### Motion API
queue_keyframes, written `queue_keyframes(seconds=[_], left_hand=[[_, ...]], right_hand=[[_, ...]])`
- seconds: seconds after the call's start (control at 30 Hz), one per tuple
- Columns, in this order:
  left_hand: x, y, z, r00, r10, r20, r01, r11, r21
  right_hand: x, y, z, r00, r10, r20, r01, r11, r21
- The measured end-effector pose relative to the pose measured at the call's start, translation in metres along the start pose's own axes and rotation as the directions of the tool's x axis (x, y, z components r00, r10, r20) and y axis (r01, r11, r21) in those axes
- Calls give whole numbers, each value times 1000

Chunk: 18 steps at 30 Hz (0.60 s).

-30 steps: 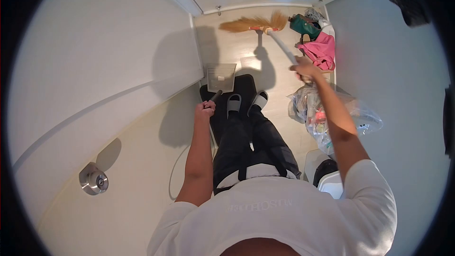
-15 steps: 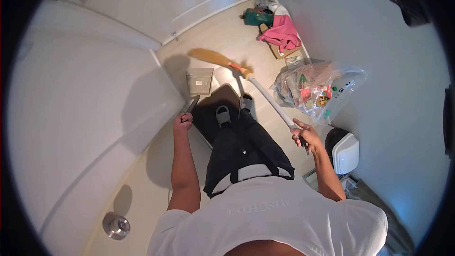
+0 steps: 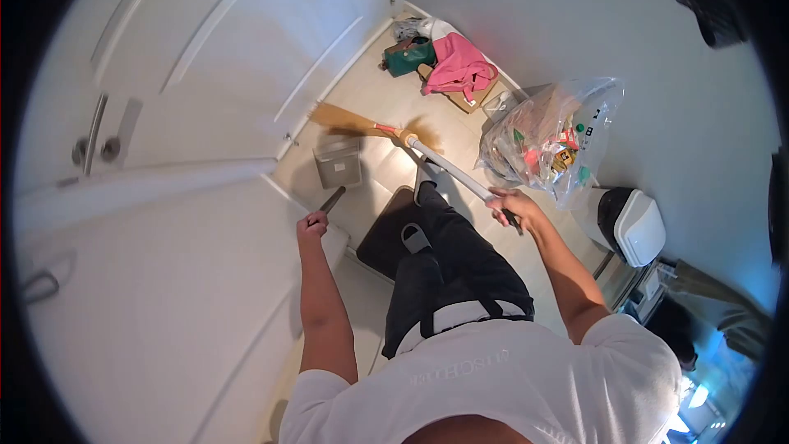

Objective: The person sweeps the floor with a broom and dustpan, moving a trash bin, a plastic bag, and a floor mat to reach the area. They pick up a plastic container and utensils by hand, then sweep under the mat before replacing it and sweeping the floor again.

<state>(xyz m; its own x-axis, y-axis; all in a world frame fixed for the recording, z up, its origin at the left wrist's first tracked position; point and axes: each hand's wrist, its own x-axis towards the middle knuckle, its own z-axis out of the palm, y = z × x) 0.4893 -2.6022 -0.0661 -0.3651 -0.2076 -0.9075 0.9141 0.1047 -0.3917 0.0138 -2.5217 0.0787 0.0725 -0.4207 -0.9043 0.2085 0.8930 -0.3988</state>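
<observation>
You've got one white panelled door (image 3: 218, 53) beyond the dark mat (image 3: 383, 238); one clear, crinkled, stuffed plastic bag (image 3: 534, 146) right of the mat; one broom (image 3: 448, 165), smooth pale pole, tan bristly head beyond the mat, right hand (image 3: 511, 207) gripping the pole right of the mat. Mat: one, flat, rectangular. One rounded white-and-black bin (image 3: 641, 228) right of it; one boxy grey dustpan (image 3: 338, 166) beyond its left side, left hand (image 3: 311, 224) closed on the handle. One pink cloth (image 3: 456, 66) on brown cardboard (image 3: 474, 100), one green pouch (image 3: 412, 57), both beyond the mat. Grey slippers (image 3: 417, 238): two, one at the mat's far edge, partly hidden.
</observation>
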Motion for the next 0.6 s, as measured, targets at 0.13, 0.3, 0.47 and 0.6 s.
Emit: queue_keyframes(seconds=[0.13,0.3,0.47,0.6], left_hand=[[9,36,35,975,-71,-211,83,995,50],[-16,18,60,963,206,-175,-5,660,751],[3,15,136,517,844,140,617,-481,623],[114,-13,217,628,84,774,274,-954,-118]], right_hand=[[5,-4,-1,998,-11,-56,8,999,-53],[51,-40,-7,997,30,-66,-36,996,-85],[-18,-76,-55,982,115,-150,-123,991,-44],[-22,-40,-50,919,327,-218,-332,943,16]])
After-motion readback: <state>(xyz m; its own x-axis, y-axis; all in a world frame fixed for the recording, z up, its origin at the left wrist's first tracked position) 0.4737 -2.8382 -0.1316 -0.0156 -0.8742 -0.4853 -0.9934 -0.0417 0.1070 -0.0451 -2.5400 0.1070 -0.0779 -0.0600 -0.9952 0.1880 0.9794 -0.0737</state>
